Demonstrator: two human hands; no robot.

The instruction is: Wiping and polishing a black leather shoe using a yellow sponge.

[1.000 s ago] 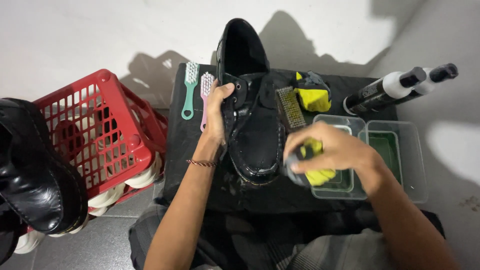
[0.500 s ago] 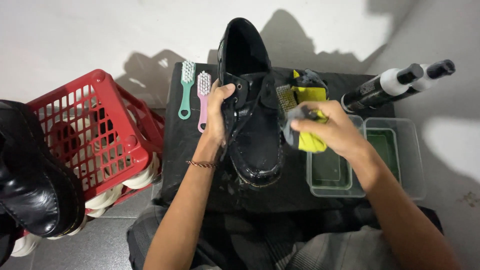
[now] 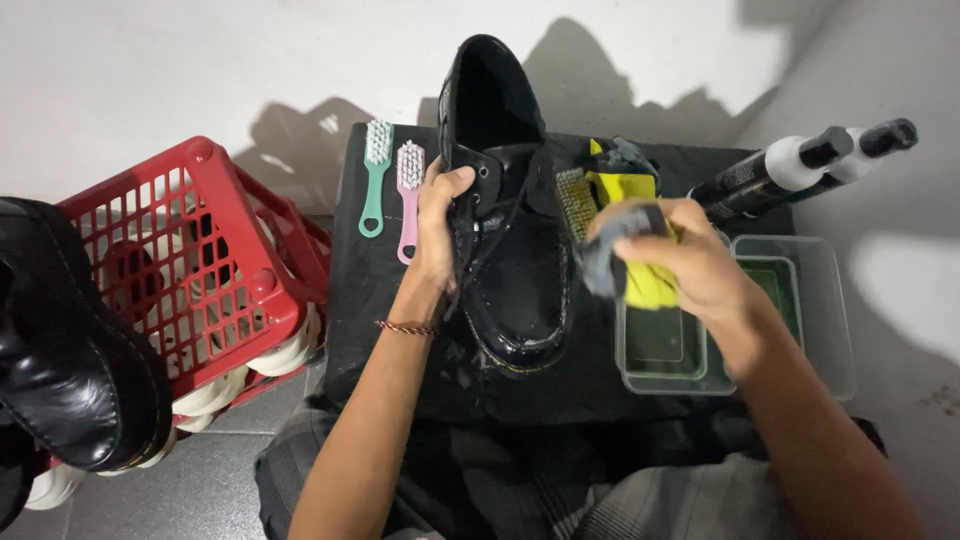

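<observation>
1. The left hand had its grip closed around the laced edge of a glossy black shoe, thumb on top by the eyelets and the fingers wrapped out of sight inside the opening.
2. The shoe lay on a black table, toe pointing toward the person, directly between the two hands and touching the left one.
3. The right hand had its grip pressed together on a yellow sponge wrapped partly in a grey cloth, held just beside the shoe's right flank.
4. Under that grip stood a clear plastic tray with a smaller tub inside it.
5. Beyond the right grip lay two spray bottles and a yellow brush.
6. Just outside the left grip lay a green brush and a pink brush, side by side.
7. Farther left stood a red basket, with another black shoe beyond it.
</observation>
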